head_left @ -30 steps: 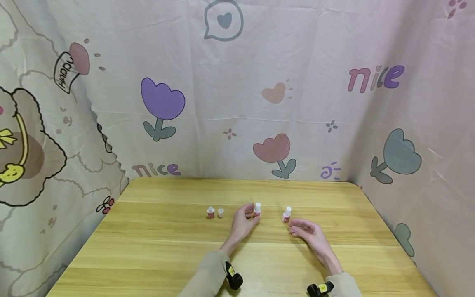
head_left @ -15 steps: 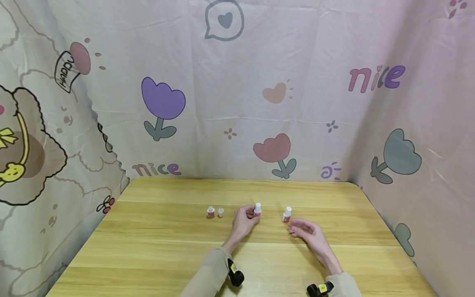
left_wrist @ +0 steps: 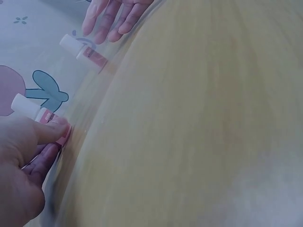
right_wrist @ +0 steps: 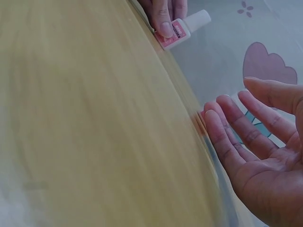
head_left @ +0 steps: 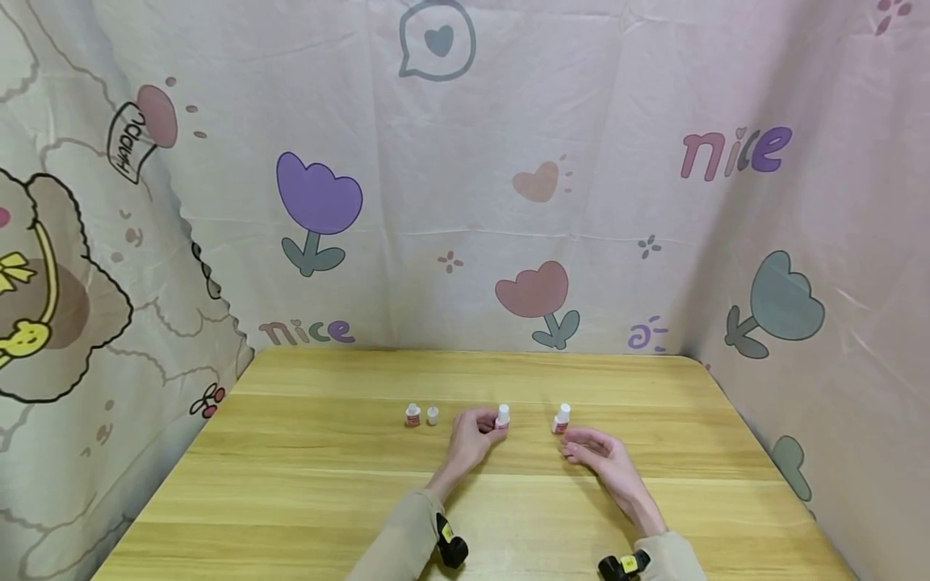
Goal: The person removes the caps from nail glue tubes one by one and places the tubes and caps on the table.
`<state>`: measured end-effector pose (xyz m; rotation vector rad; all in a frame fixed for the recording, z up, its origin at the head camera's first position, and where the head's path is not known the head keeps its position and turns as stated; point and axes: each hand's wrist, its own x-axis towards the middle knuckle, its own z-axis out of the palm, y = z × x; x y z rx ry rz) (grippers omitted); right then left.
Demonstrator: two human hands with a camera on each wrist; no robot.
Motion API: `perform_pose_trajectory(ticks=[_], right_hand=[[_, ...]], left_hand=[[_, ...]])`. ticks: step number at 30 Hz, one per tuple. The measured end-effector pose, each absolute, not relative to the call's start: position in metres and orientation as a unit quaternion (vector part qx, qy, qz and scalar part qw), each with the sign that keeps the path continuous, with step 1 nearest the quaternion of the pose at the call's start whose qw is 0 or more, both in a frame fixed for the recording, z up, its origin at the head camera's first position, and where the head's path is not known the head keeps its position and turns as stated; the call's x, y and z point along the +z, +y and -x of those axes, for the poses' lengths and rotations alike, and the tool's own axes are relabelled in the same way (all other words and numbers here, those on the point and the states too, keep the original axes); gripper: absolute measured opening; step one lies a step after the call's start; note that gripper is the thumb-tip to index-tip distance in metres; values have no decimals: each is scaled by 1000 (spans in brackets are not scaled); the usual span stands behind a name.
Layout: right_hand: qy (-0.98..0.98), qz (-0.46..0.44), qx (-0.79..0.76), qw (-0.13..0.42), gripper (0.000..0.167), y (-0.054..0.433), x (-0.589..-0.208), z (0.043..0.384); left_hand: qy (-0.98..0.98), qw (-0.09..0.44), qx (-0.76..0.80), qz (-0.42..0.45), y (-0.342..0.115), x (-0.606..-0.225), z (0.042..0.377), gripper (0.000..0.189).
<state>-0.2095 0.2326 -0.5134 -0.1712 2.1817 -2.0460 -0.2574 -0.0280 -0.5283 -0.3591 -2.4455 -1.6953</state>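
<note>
My left hand (head_left: pixel 472 440) pinches a small white bottle (head_left: pixel 502 416) with a red-pink label and a tall white cap, thumb on one side and fingers on the other. The bottle is upright, low at the tabletop. To the right, a matching capped bottle (head_left: pixel 561 419) stands on the wood. My right hand (head_left: pixel 610 464) is just in front of that second bottle, fingers loosely bent and holding nothing; in the right wrist view its palm (right_wrist: pixel 270 175) shows bare. Left of my left hand stand another labelled bottle (head_left: pixel 412 415) and a small white piece (head_left: pixel 432 415) beside it.
The light wooden table (head_left: pixel 305 476) stretches out under both hands. A printed curtain (head_left: pixel 436 186) with flowers and lettering hangs behind it and along both sides. Black cameras are strapped at both wrists over beige sleeves (head_left: pixel 407 532).
My left hand has closed its fingers on the bottle and drawn it slightly toward me. The right hand has barely moved; the other bottles stay where they were.
</note>
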Motion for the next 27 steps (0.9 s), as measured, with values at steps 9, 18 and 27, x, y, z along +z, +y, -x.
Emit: perform_pose_trajectory(ticks=[9,18,27], right_hand=[[719,98,-684,75,50,229,-515,211],[717,120,-683,72,51,222,-516,213],[724,120,-675,82,47,209,-513,212]], left_hand=[[-806,57,-572,142,-43,-529,247,15],[-808,56,-567,149,-58,-529,235,13],[-807,45,-567,160,-71,-528,226,10]])
